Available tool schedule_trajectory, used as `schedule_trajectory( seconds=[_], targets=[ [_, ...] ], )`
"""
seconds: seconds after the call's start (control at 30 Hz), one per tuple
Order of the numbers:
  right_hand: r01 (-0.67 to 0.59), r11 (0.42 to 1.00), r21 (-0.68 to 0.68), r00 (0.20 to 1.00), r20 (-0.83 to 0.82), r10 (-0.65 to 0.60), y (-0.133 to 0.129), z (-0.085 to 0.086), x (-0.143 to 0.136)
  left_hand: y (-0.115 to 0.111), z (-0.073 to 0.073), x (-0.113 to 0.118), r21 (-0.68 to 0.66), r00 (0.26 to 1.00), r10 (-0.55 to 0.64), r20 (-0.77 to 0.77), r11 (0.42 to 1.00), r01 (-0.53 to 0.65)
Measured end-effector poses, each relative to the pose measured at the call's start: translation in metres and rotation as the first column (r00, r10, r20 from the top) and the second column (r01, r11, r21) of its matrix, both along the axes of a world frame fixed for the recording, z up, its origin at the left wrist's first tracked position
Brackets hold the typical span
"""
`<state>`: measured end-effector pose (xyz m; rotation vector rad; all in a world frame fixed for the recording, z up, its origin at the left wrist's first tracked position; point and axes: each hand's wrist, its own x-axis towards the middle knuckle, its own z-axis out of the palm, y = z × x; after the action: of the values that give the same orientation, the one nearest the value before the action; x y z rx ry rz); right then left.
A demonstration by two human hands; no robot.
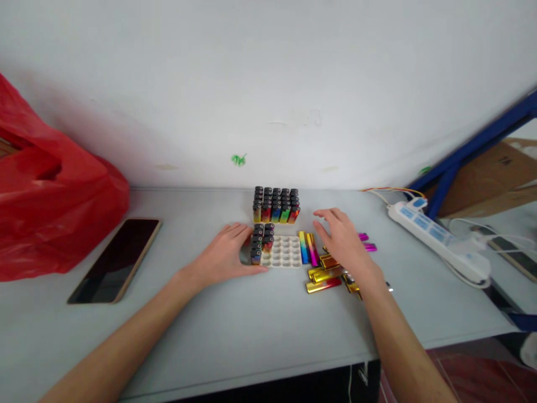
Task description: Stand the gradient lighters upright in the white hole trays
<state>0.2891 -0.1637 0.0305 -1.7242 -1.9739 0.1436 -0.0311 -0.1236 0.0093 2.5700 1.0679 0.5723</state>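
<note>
A white tray with round sockets (286, 252) lies mid-table, with several black-topped lighters (256, 249) upright along its left side. My left hand (229, 252) grips the tray's left edge, thumb at the front corner and fingers against the outer lighters. Behind it stands a full block of upright lighters (276, 206) in gold, red, blue and green. Loose shiny lighters (325, 274) lie in a pile right of the tray. My right hand (342, 238) hovers over the pile, fingers apart, holding nothing visible; it hides part of the pile.
A red plastic bag (62, 201) sits at the far left, beside a dark phone (115, 260). At the right are a white power strip (438, 240) with cables, a blue metal frame (478, 143), a cardboard box (490, 176) and another phone (514, 254). A wall rises behind the table.
</note>
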Motion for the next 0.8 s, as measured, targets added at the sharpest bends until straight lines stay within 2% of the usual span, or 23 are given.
schedule_trajectory(
  seconds=[0.1,0.23,0.33,0.43,0.63,0.8],
  targets=[
    [-0.017,0.997,-0.08,1.0,0.016,0.018,0.001,-0.003,0.006,0.0,0.0,0.0,-0.003,1.0,0.001,-0.012,1.0,-0.001],
    [-0.098,0.984,-0.152,0.995,-0.014,0.097,-0.004,0.002,0.01,-0.001,0.0,0.0,-0.008,1.0,-0.001,-0.021,1.0,0.0],
    [-0.181,0.957,-0.229,0.983,-0.032,0.178,-0.011,0.005,0.016,-0.001,0.0,0.0,0.001,1.0,-0.001,-0.028,1.0,0.001],
    [-0.21,0.926,-0.313,0.977,-0.042,0.208,-0.014,0.004,0.021,-0.001,0.0,0.0,0.002,0.999,0.002,-0.034,1.0,-0.002],
    [-0.249,0.921,-0.298,0.968,-0.116,0.224,-0.008,0.008,0.017,0.0,0.004,0.001,-0.015,1.0,-0.001,-0.024,1.0,0.001],
    [-0.195,0.939,-0.284,0.969,-0.203,0.14,-0.005,0.016,0.009,0.0,0.005,0.002,-0.007,1.0,0.002,-0.002,1.0,-0.002]
  ],
)
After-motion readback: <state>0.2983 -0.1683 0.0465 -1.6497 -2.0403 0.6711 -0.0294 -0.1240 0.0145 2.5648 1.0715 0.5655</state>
